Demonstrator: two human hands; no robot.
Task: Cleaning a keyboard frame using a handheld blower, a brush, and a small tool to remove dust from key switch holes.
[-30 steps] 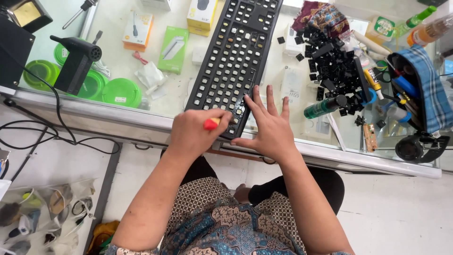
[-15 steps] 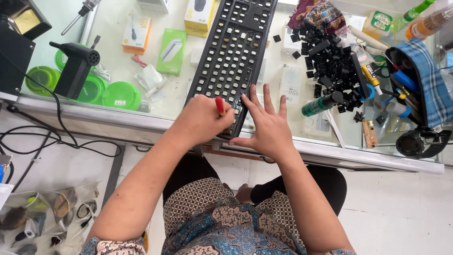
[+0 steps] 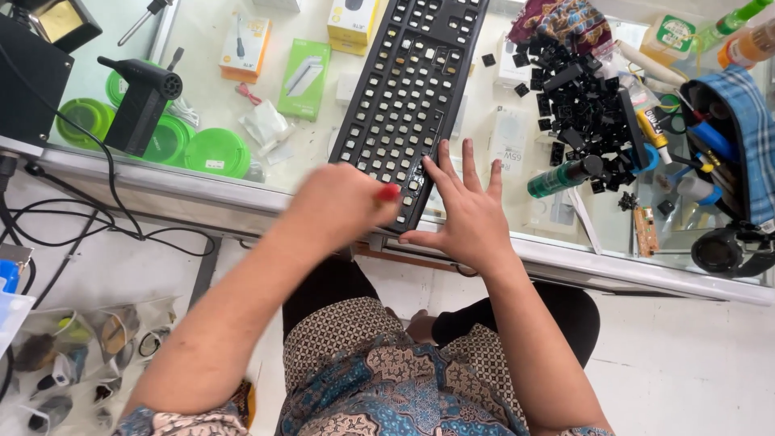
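Note:
A black keyboard (image 3: pixel 412 97) with its keycaps taken off lies slantwise on the glass counter (image 3: pixel 210 194). My left hand (image 3: pixel 343 210), blurred, is closed around a small red-tipped tool (image 3: pixel 389 192) at the keyboard's near corner. My right hand (image 3: pixel 464 214) lies flat with fingers spread, pressing on the keyboard's near right edge. A heap of loose black keycaps (image 3: pixel 577 105) sits to the right of the keyboard.
A black handheld blower (image 3: pixel 145 101) and green round lids (image 3: pixel 214 152) stand at the left. Small product boxes (image 3: pixel 305 79) lie behind them. A green spray can (image 3: pixel 561 176), a blue checked pouch (image 3: pixel 743 137) with tools and bottles crowd the right. Cables (image 3: pixel 97 218) hang under the counter.
My left hand has shifted along the keyboard's near corner with the red-tipped tool, now pointing right. My right hand has stayed flat on the keyboard edge.

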